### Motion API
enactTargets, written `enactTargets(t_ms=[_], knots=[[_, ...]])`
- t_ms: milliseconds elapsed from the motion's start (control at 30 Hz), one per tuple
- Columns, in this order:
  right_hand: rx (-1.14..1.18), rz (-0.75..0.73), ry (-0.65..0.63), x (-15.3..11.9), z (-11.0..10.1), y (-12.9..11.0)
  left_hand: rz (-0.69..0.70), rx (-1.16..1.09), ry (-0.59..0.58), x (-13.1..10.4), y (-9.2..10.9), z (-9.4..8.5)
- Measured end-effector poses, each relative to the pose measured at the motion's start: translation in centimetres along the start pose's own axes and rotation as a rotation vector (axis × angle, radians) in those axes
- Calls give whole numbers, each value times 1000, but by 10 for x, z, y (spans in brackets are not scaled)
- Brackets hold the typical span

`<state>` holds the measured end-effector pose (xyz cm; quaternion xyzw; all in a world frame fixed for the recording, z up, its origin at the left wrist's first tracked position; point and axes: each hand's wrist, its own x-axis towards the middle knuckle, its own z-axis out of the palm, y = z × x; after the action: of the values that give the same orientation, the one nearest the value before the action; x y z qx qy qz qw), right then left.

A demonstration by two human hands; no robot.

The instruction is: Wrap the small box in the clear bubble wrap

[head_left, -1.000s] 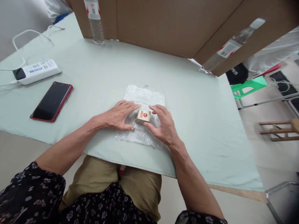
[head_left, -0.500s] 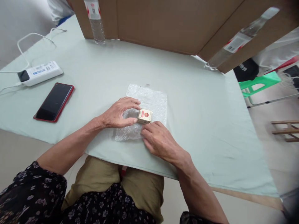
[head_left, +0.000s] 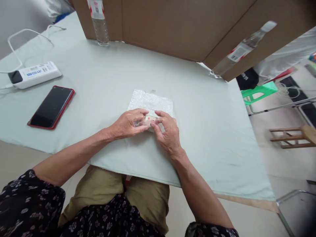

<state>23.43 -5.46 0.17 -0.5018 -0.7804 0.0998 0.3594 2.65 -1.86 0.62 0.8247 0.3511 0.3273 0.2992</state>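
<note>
**Small box half-covered in bubble wrap at the desk's near edge**

At far left, on the pale green desk point(head_left: 98, 75): white power strip point(head_left: 34, 74) with cable, then red-cased phone point(head_left: 51, 107) lying face up. Further back, 1 water bottle point(head_left: 98, 21) upright against the cardboard wall point(head_left: 172, 26).

At centre, left hand point(head_left: 128, 124) curled, fingertips and thumb pinching the near flap of bubble wrap point(head_left: 150, 100) up against a small box point(head_left: 149, 118). Box mostly hidden, only a strip of its top showing between both hands. Far part of the sheet flat on the desk, not yet folded over. Judging by this: first fold under way, far side and ends left to wrap.

Right hand point(head_left: 168, 131) just beside, fingers bent, tips pressed on wrap and box from the right; wrist low, forearm angled in from lower right. Both forearms converging over the desk's near edge.

At right, 2nd bottle point(head_left: 240, 49) leaning on the cardboard; green stool point(head_left: 259, 92) beyond the desk.
</note>
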Motion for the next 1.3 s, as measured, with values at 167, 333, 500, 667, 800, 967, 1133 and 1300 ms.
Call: enactTargets(t_ms=[167, 333, 500, 667, 800, 967, 1133, 1300], knots=[[84, 53, -5, 3, 6, 2, -72, -136, 53, 2, 5, 4], [104, 74, 27, 4, 8, 0, -133, -201, 80, 3, 5, 6], [159, 76, 58, 4, 10, -1, -142, -235, 68, 3, 6, 6], [163, 78, 55, 4, 9, -3, -162, -264, 68, 3, 7, 6], [163, 84, 44, 3, 10, -2, -183, -283, 51, 3, 8, 6], [103, 109, 37, 3, 9, 0, -199, -289, 55, 3, 8, 6], [106, 174, 23, 4, 5, 2, -204, -272, 62, 4, 6, 6], [165, 275, 11, 8, -1, 8, -233, -311, 49, 4, 6, 5]])
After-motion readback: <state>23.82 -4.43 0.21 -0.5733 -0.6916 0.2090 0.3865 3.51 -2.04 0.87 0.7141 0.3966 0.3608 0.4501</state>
